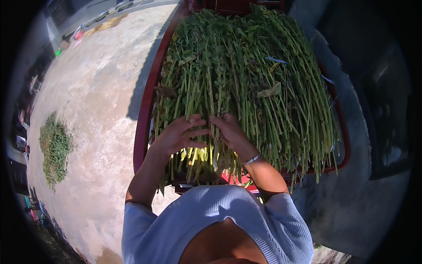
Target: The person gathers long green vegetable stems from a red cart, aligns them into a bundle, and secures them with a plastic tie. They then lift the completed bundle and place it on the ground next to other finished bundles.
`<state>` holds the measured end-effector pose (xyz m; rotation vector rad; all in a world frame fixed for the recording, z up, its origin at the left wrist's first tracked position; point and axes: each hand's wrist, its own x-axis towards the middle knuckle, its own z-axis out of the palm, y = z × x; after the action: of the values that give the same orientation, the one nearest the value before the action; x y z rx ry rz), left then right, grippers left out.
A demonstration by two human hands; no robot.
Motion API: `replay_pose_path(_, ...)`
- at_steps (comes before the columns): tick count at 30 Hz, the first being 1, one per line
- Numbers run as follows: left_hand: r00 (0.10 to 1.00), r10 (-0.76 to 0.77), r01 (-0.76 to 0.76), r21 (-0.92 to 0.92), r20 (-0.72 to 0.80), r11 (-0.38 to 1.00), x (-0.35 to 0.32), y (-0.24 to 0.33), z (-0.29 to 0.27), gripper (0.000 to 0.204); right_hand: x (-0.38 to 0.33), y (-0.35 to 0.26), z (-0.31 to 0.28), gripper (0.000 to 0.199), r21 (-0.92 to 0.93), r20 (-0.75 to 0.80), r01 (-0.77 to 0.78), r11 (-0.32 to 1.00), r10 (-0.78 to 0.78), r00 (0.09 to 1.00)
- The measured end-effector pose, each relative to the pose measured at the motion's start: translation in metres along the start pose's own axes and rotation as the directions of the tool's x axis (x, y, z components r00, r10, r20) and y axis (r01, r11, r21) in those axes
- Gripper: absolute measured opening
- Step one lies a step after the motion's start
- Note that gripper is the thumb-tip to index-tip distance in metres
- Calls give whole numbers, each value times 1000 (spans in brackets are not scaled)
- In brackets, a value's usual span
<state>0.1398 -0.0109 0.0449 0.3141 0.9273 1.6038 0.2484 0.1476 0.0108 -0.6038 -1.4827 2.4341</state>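
A thick layer of long green plant stalks [246, 92] fills a red cart bed [149, 83], leafy tops at the far end and cut ends toward me. Over the near left part of the stalks, my left hand [179, 135] is open with its fingers spread apart. Close beside it, my right hand [229, 131] has its fingers closed around a green stalk at the near end; how many stalks it holds is partly hidden. A silver bracelet [252, 159] circles my right wrist.
Red rims [346, 149] border the load on both sides. Left of the cart, a heap of green plants [56, 149] lies on pale concrete [101, 101]. Dry yellowish material [105, 24] is spread farther back. Deep shade covers the right side.
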Motion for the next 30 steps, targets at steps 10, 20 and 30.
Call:
replay_pose_path(10,998,-42,42,-5,-38,999,61,-27,-15,23,7,3,-17,32,-653,109,285,701,-286,952)
replay_pose_path(20,950,-37,-18,-172,-309,985,42,-36,47,15,28,-4,-43,32,-412,-130,293,863,-374,918)
replay_pose_path(30,929,-36,111,184,-369,977,20,-63,54,23,29,-5,-33,36,-764,155,433,478,-515,843)
